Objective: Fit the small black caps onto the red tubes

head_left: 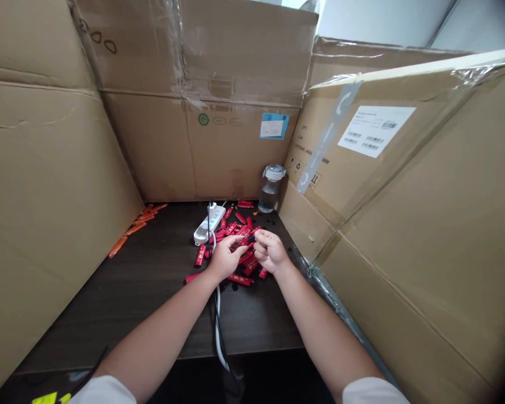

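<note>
Two bare hands work at the middle of a dark wooden tabletop [109, 314]. On this tabletop lies one loose pile of small red sticks [244, 247], too many and too overlapped to count exactly, but surely more than twenty. The pile is directly under both hands and spreads from near the back edge toward the middle. The left hand [225, 258] lies over the pile, with its fingers [238, 241] half bent and touching the red sticks, but I cannot tell if it grasps one. The right hand [271, 251] is just beside the left hand, and its fingers [258, 238] are curled closely together above the pile; whether they pinch something is also not clear. One white power strip [208, 224] lies at the left side of the pile, and one white cable [217, 331] and one black cable [221, 331] run from it toward the front edge. One clear bottle [271, 189] stands in the back right corner. About six orange sticks [137, 230] lie along the left edge, near the back left corner. Three large cardboard panels stand around the tabletop: one at the left [46, 224], one at the back [235, 151], and one at the right [404, 269].
</note>
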Demonstrator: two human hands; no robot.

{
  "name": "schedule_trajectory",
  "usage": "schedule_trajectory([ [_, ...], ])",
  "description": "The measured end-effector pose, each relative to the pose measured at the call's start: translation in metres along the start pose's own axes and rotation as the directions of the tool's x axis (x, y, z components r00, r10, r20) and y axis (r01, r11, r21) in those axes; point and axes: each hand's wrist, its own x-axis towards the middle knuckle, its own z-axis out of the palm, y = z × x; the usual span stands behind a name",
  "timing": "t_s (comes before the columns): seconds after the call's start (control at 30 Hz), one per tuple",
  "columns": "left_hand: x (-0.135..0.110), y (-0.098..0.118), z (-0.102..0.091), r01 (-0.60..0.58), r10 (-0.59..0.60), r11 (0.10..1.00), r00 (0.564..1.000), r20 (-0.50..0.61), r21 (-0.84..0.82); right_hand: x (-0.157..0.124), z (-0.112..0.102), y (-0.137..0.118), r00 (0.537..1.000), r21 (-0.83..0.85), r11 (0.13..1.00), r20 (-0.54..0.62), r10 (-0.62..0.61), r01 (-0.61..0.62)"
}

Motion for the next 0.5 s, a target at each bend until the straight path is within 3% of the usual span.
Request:
schedule_trajectory([
  [0.1,0.004,-0.004,-0.004,0.005,0.001,0.998,0.995,-0.097,0.067,0.006,-0.010,-0.004,0.993,-0.040,0.999,-0.115,-0.032,0.027],
  [0.2,0.007,-0.002,-0.008,0.048,-0.035,0.996,0.986,-0.163,0.075,0.013,-0.019,0.002,0.960,-0.291,0.956,-0.277,-0.051,-0.033],
  [0.3,0.007,0.002,-0.009,0.055,-0.043,0.996,0.983,-0.178,0.064,0.019,-0.025,0.009,0.927,-0.474,0.877,-0.359,-0.107,-0.082],
  [0.4,0.008,0.003,-0.010,0.062,-0.055,0.998,0.980,-0.190,0.033,0.018,-0.028,0.007,0.896,-0.652,0.758,-0.332,-0.294,0.007],
  [0.47,0.008,0.002,-0.012,0.061,-0.063,0.998,0.981,-0.183,-0.013,0.012,-0.028,0.001,0.888,-0.796,0.601,-0.225,-0.401,0.070],
  [0.5,0.009,0.001,-0.013,0.061,-0.068,0.997,0.982,-0.175,-0.044,0.008,-0.027,-0.002,0.910,-0.845,0.529,-0.152,-0.387,0.083],
])
